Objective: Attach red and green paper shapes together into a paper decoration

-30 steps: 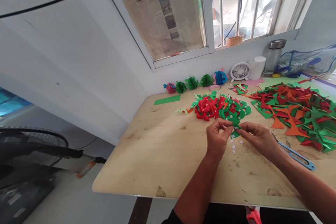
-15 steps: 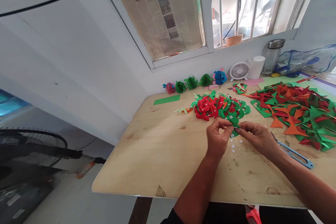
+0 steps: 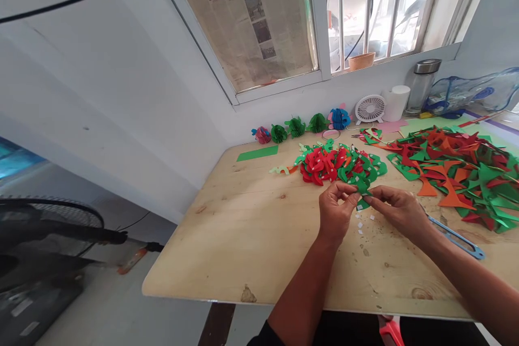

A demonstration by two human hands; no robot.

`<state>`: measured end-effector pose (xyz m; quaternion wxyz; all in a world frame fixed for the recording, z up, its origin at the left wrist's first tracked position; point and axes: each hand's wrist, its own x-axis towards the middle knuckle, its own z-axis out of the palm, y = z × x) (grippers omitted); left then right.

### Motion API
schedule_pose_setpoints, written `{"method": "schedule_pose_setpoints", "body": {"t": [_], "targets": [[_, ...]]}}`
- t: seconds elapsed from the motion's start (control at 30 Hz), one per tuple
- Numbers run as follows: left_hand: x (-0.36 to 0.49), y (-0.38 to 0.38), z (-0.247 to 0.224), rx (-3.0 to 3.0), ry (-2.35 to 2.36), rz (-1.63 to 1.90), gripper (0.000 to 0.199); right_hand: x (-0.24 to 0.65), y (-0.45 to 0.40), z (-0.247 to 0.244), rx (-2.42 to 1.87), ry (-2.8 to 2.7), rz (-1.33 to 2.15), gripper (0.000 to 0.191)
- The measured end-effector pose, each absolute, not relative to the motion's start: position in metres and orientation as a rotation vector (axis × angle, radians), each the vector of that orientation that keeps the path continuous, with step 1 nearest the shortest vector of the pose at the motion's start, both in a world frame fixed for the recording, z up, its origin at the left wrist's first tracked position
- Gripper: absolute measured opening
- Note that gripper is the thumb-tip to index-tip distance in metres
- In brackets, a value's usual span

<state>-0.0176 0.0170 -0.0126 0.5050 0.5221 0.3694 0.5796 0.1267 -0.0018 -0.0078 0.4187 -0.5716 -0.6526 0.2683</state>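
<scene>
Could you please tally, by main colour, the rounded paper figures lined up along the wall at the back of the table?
Pink figure: 1
Green figures: 3
Blue figure: 1
Total: 5

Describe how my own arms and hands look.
Your left hand and right hand wear no gloves, and no watch or bracelet shows. A black sleeve ends high on the left arm; no right sleeve is in view.
</scene>
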Motion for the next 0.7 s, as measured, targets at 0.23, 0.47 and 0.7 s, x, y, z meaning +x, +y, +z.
{"method": "schedule_pose_setpoints", "body": {"t": [0.23,0.47,0.7], "targets": [[-0.016,0.015,-0.009,1.197,0.938,1.454,0.019,0.125,-0.002,-0.008,-1.413,-1.65,0.72,0.036],[-0.015,0.015,-0.009,1.222,0.934,1.478,0.021,0.129,0.001,-0.016,-1.375,-1.649,0.78,0.034],[-0.015,0.016,-0.011,1.154,0.922,1.46,0.024,0.129,0.002,-0.016,-1.315,-1.569,0.921,0.033]]}}
